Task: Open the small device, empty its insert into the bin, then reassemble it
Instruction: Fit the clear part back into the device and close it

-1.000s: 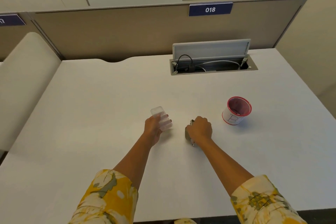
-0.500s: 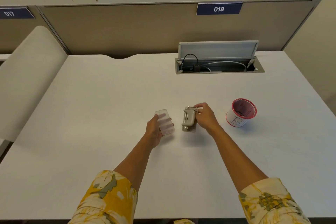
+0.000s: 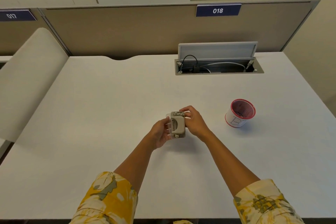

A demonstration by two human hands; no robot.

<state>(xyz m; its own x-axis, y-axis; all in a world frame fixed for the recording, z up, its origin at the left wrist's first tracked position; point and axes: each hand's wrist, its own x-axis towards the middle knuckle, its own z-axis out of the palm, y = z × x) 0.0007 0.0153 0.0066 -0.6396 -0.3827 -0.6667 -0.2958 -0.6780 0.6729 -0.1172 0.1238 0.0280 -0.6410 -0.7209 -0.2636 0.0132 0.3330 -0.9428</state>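
A small beige device (image 3: 178,123), like a hole punch, is held above the white desk (image 3: 109,105) between both hands. My right hand (image 3: 195,122) grips its right side and top. My left hand (image 3: 161,132) holds a clear plastic insert (image 3: 169,123) pressed against the device's left side and underside; most of the insert is hidden behind the device. A small white bin with a red rim (image 3: 240,112) stands upright on the desk, well to the right of my hands.
An open cable hatch (image 3: 218,67) with its lid raised and cords inside sits at the back of the desk. A beige divider panel (image 3: 145,31) runs along the far edge. A padded cushion (image 3: 27,78) lies off the left side.
My right hand lifted the device off the desk and brought it left. My left hand carried the clear insert right, so the two parts now meet.
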